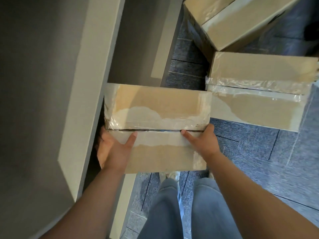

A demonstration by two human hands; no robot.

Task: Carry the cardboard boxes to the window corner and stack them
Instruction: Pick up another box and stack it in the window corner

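Cardboard box [156,104], seen from the head camera, is held off the floor in front of the person, level, with its long side across the view. Clear tape [155,125] runs along its top seam and wraps the ends. The left hand [112,150] clamps the box's left end, with the thumb lying on the top flap and the fingers going down the side into shadow. The right hand [204,142] clamps the right end the same way, thumb on top by the seam, fingers hidden past the edge.

A grey wall [43,83] with a pale edge stands close on the left of the box. A second box [259,104], also taped, stands on the blue-grey carpet [255,152] just beside the held box's far right corner. A third box [241,19] lies turned at an angle beyond it. Whether those two touch cannot be told. Below the held box show the person's blue trousers [164,213] and a pale shoe [174,175].
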